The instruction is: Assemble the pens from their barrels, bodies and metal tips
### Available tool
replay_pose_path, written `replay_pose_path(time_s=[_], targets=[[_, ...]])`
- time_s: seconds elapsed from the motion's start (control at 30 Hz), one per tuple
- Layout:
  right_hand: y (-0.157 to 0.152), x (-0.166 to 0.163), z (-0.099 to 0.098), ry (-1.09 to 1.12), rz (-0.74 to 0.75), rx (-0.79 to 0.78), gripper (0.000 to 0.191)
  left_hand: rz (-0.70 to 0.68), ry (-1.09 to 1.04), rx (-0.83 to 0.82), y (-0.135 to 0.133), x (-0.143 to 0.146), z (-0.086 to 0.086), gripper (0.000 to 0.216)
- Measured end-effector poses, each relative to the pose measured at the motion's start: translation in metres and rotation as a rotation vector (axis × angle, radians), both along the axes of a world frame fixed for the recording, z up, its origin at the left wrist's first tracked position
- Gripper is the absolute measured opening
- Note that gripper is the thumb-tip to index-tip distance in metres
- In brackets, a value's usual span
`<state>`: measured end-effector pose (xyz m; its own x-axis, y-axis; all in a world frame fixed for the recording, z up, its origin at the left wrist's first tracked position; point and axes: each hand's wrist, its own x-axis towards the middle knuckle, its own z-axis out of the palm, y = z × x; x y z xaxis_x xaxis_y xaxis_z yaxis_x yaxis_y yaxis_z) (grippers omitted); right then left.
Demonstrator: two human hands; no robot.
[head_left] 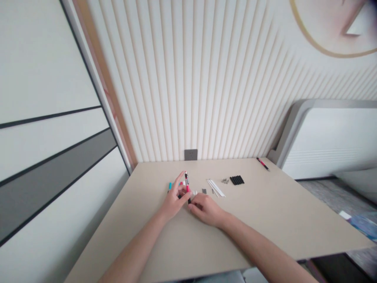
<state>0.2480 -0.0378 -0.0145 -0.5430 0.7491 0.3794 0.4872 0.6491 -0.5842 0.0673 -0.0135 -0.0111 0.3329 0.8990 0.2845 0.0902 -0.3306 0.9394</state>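
Note:
Upright between my hands is a red and black pen [187, 186], its clip end at the top. My left hand [173, 203] grips it around the red barrel, with the index finger stretched up along it. My right hand [206, 209] has its fingers closed at the pen's black lower end. Teal and coloured pen parts [170, 186] lie partly hidden behind my left hand. Just beyond my right hand are small white pieces [194, 192], small grey pieces [204, 191] and thin white sticks [216, 188]. Further right sit small metallic cone-like pieces [225, 181] and several black tubes [237, 180] in a row.
Another red and black pen [263, 164] lies near the far right corner of the beige table [282, 220]. Behind the table is a ribbed wall with a dark socket [191, 154]. A white cabinet [44, 157] stands left, a grey-white headboard [332, 137] right.

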Motion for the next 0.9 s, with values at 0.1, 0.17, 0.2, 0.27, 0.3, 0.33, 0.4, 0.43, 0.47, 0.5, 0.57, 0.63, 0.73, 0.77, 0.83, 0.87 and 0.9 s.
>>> replay_pose_path(time_s=[0.1,0.17,0.2,0.27,0.3,0.33,0.4,0.43,0.47,0.5,0.57,0.63,0.73,0.77,0.83,0.87,0.9], targets=[[0.002,0.002,0.001,0.032,-0.024,-0.012,0.028,-0.048,0.069,0.012,-0.002,0.001,0.0,0.081],[0.004,0.004,0.001,0.042,-0.051,-0.019,0.031,-0.052,0.099,0.044,-0.002,0.001,-0.001,0.075],[0.006,0.004,0.0,0.044,-0.071,-0.023,0.032,-0.046,0.117,0.061,-0.002,0.001,-0.002,0.071],[0.009,0.005,-0.002,0.048,-0.123,-0.036,0.031,-0.023,0.159,0.098,-0.001,0.0,-0.004,0.066],[0.01,0.005,-0.003,0.052,-0.156,-0.047,0.029,-0.01,0.181,0.114,0.0,0.0,-0.005,0.065],[0.012,0.006,-0.004,0.057,-0.192,-0.06,0.027,0.004,0.203,0.13,0.0,-0.001,-0.006,0.063],[0.015,0.007,-0.006,0.073,-0.258,-0.091,0.024,0.037,0.24,0.158,0.002,-0.003,-0.007,0.061],[0.017,0.008,-0.006,0.079,-0.281,-0.106,0.023,0.056,0.252,0.17,0.003,-0.004,-0.007,0.06],[0.018,0.009,-0.007,0.085,-0.299,-0.117,0.022,0.079,0.256,0.181,0.004,-0.004,-0.008,0.06],[0.019,0.01,-0.007,0.091,-0.31,-0.125,0.022,0.102,0.252,0.189,0.005,-0.005,-0.008,0.059],[0.02,0.011,-0.008,0.101,-0.321,-0.132,0.023,0.14,0.233,0.194,0.006,-0.007,-0.008,0.061],[0.021,0.011,-0.009,0.104,-0.318,-0.134,0.022,0.163,0.214,0.187,0.007,-0.007,-0.009,0.065],[0.019,0.011,-0.009,0.096,-0.294,-0.132,0.019,0.17,0.209,0.178,0.007,-0.007,-0.009,0.072],[0.018,0.01,-0.009,0.092,-0.277,-0.13,0.019,0.172,0.211,0.18,0.007,-0.007,-0.009,0.073],[0.015,0.009,-0.007,0.089,-0.233,-0.125,0.017,0.175,0.212,0.176,0.006,-0.006,-0.008,0.074],[0.013,0.008,-0.006,0.088,-0.208,-0.121,0.017,0.175,0.209,0.174,0.006,-0.006,-0.008,0.074],[0.011,0.008,-0.005,0.087,-0.181,-0.116,0.017,0.173,0.203,0.174,0.006,-0.006,-0.008,0.074]])
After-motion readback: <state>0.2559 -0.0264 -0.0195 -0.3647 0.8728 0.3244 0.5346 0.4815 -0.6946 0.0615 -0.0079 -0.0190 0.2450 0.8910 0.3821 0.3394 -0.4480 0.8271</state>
